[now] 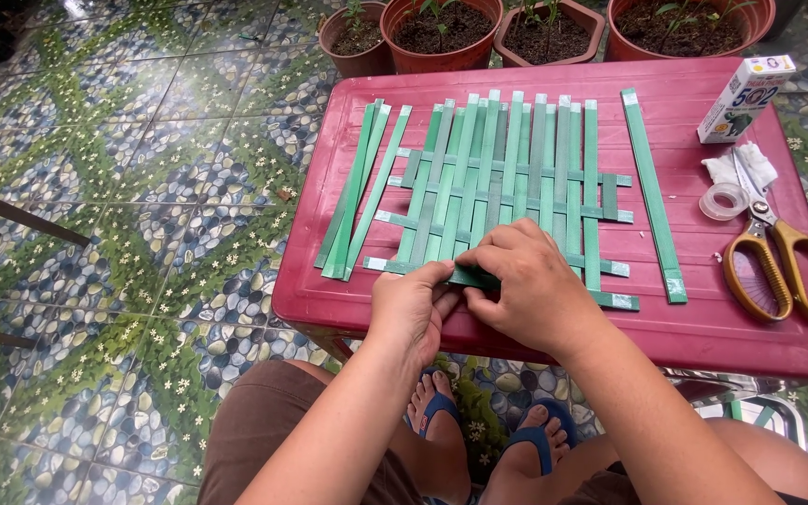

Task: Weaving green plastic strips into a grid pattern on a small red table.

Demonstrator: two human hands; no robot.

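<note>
Green strips (pixel 507 178) of flat, glossy strapping lie woven into a loose mat at the centre of the frame, on a dark red plastic bench (pixel 685 327). Long upright strips cross several horizontal ones, their pale cut ends sticking out at the edges. The left hand (pixel 411 304) and the right hand (pixel 530 281) meet at the mat's lower edge, just below centre. Both sets of fingers are curled nearly closed and pinch the lowest horizontal strip (pixel 474 277) between thumb and fingertips; the right hand covers much of that strip and the bottom ends of the uprights, so the exact weave there cannot be made out.

Loose strips (pixel 355 192) lie fanned at the mat's left, and a single strip (pixel 652 192) lies apart on its right. At the right of the frame sit scissors (pixel 778 252) with yellow-orange handles, a clear tape roll (pixel 724 200), a crumpled white cloth (pixel 741 166) and a small white box (pixel 745 98).

Terracotta plant pots (pixel 441 33) filled with dark soil line the top edge, cut off by the frame. The floor (pixel 142 187) has glossy tiles printed with pebbles and leaves. Bare knees and blue sandals (pixel 488 421) show at the bottom.
</note>
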